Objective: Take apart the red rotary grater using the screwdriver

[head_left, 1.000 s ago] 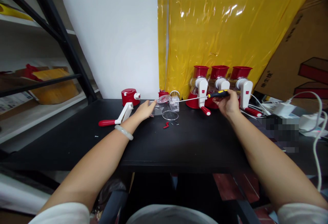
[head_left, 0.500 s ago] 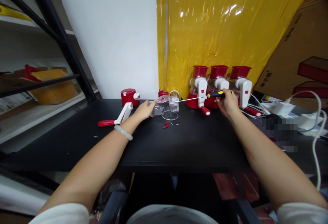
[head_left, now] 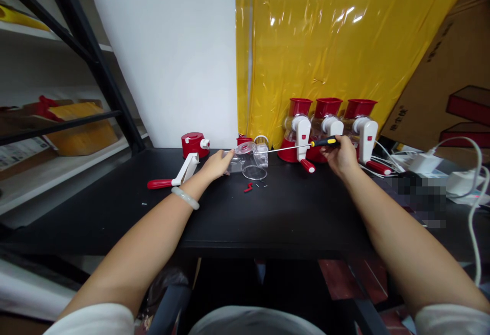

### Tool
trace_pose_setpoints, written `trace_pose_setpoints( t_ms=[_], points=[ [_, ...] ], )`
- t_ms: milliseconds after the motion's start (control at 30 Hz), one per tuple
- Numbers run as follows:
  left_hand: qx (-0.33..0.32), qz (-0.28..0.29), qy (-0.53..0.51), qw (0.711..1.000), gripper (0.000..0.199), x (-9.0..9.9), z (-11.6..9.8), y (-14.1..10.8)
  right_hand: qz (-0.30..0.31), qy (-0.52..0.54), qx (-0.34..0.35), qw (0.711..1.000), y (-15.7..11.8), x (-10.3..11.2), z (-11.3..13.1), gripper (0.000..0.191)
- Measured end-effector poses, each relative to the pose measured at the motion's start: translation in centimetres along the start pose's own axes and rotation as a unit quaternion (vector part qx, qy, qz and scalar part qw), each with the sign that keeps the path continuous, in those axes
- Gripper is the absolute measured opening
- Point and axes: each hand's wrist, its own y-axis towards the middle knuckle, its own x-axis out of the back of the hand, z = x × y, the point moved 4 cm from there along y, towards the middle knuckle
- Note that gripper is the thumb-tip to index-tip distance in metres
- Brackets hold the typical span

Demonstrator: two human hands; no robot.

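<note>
My left hand (head_left: 217, 165) is closed on the left end of a clear plastic grater body (head_left: 250, 159), which lies on its side on the black table. In my right hand (head_left: 342, 156) is a screwdriver (head_left: 323, 142) with a black and yellow handle. Its long shaft points left, and the tip is at the right side of the clear body; whether it touches a screw is too small to tell. Just in front lie a small red part (head_left: 248, 187) and several tiny screws or pins (head_left: 261, 185). A red base (head_left: 194, 145) and a white crank with a red handle (head_left: 174, 181) are left of my left hand.
Three assembled red and white rotary graters (head_left: 299, 128) stand at the back right, close behind my right hand. White cables and plugs (head_left: 423, 161) lie at the right. A yellow drum (head_left: 261, 141) and a red piece sit behind the clear body. A shelf rack (head_left: 95, 74) stands left.
The screwdriver handle has turned slightly in my right hand, whose fingers have shifted a little. My left hand and the clear body stay in place.
</note>
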Motion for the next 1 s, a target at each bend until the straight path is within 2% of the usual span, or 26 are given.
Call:
trace_pose_setpoints(
  t_ms=[233, 367, 900, 1000],
  points=[
    [0.0, 0.005, 0.01, 1.0, 0.06, -0.14, -0.03, -0.07, -0.013, -0.04, 0.041, 0.998, -0.18, -0.2, 0.38, 0.042],
    [-0.004, 0.001, 0.004, 1.0, 0.06, -0.14, -0.04, -0.06, -0.004, -0.064, 0.049, 0.997, -0.15, -0.17, 0.31, 0.043],
    [-0.016, 0.008, 0.014, 1.0, 0.06, -0.04, -0.18, -0.2, -0.037, -0.056, 0.012, 0.998, 0.15, 0.24, 0.0, 0.019],
    [-0.02, 0.006, 0.019, 1.0, 0.061, -0.02, -0.27, -0.26, -0.024, -0.043, 0.015, 0.999, 0.05, 0.31, 0.13, 0.016]
  ],
)
